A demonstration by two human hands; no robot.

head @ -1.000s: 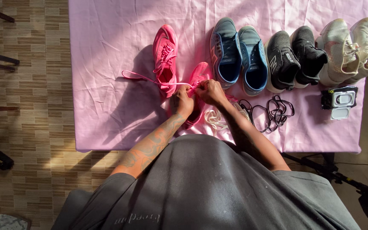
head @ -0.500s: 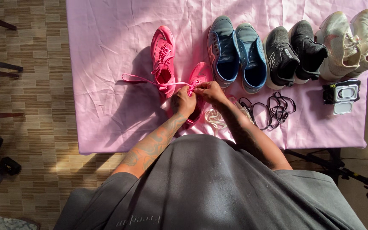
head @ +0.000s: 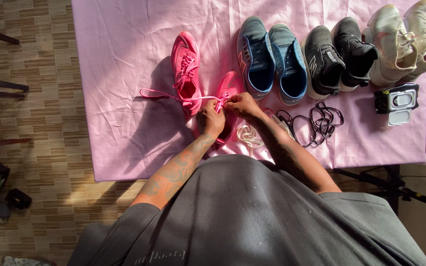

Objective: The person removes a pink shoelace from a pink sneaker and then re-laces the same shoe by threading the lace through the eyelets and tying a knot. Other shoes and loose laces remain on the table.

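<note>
- Two hands meet over the nearer pink shoe [head: 228,88], which lies on the pink tablecloth [head: 119,49] close to the table's front edge, its toe pointing away from the person
- left hand [head: 210,119] rests on the middle of that shoe, fingers curled together and pinched on the pink lace [head: 161,93] where it comes to the shoe's eyelets
- right hand [head: 241,105] sits just beside the left, touching it at the fingertips, its fingers closed on the same lace at the shoe's upper part
- from the hands the lace runs out to the left in a taut line, crosses the heel end of the second pink shoe [head: 186,69], and ends in a loose loop on the cloth
- second pink shoe stands just left of the held one, a little further from the person, with its own laces in place
- pair of blue shoes [head: 271,59] stands to the right of the pink ones, side by side, with no laces showing in them
- pair of black shoes [head: 340,56] comes next to the right, then a pair of pale laced shoes [head: 404,42] at the table's far right
- tangle of black laces [head: 319,123] lies on the cloth in front of the black shoes; a white lace [head: 248,135] lies bunched under the right forearm
- small black and white device [head: 396,102] sits near the right edge of the table
</note>
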